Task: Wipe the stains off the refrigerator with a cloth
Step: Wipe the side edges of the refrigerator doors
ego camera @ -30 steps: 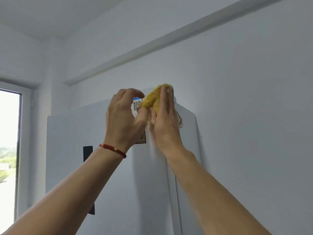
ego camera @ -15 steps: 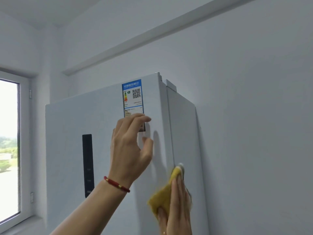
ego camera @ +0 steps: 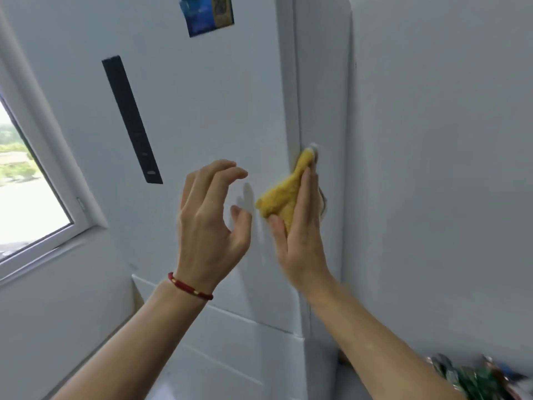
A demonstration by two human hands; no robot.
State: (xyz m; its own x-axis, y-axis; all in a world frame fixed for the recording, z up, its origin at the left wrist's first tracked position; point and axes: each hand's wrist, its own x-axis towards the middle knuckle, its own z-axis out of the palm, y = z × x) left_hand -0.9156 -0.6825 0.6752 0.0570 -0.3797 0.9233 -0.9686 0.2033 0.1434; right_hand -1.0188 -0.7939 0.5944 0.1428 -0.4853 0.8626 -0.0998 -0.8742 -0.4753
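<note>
A tall white refrigerator (ego camera: 202,111) fills the middle of the view, with a black vertical panel (ego camera: 131,119) on its door and a blue label (ego camera: 207,13) near the top. My right hand (ego camera: 300,232) presses a yellow cloth (ego camera: 284,194) flat against the refrigerator's right front edge, fingers straight over it and thumb under its lower end. My left hand (ego camera: 212,220), with a red bracelet on the wrist, hovers just in front of the door beside the cloth, fingers loosely curled and holding nothing.
A white wall (ego camera: 432,168) stands directly right of the refrigerator. A window (ego camera: 26,183) with a white frame is at the left. Blurred, colourful items (ego camera: 484,376) lie at the bottom right. The door's lower seam (ego camera: 245,319) runs below my hands.
My right hand has slid the cloth down the refrigerator's right edge from near the top. My left hand has dropped with it, and the view has tilted downward.
</note>
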